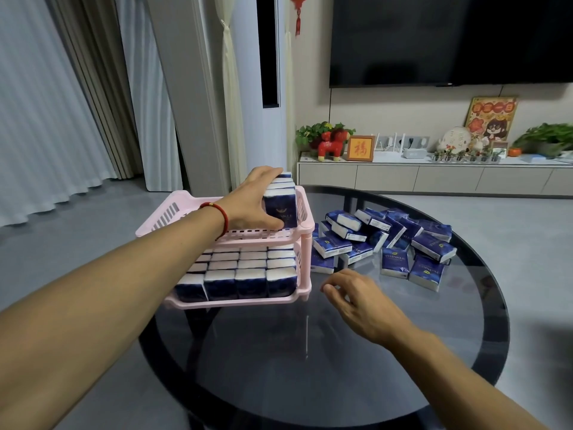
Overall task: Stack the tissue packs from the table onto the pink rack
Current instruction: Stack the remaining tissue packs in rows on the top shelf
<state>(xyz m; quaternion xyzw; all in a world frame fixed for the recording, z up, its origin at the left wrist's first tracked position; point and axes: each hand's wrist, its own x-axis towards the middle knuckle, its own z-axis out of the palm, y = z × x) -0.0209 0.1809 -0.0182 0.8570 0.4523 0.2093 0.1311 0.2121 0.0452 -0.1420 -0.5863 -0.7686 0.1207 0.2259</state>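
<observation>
Round glass table, living room. Left hand grips row of tissue packs on pink rack top tier, seating them. Right hand relaxed, empty; loose packs just beyond its fingertips, next pick likely there.

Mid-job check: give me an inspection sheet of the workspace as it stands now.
Surface: round dark glass table, bare in front.
Job's things: pink rack on the table's left side; lower shelf full of upright tissue packs; a row of packs stands at the right end of the upper shelf, the rest of that shelf is bare. Loose pile of packs lies to the right of the rack.
Clutter: nothing seen on the table.
Hands: left hand grips the upper-shelf row; right hand hovers holding nothing, short of the pile.
Cables: nothing seen near the work.
Surroundings: TV, low cabinet with ornaments, curtains.
</observation>
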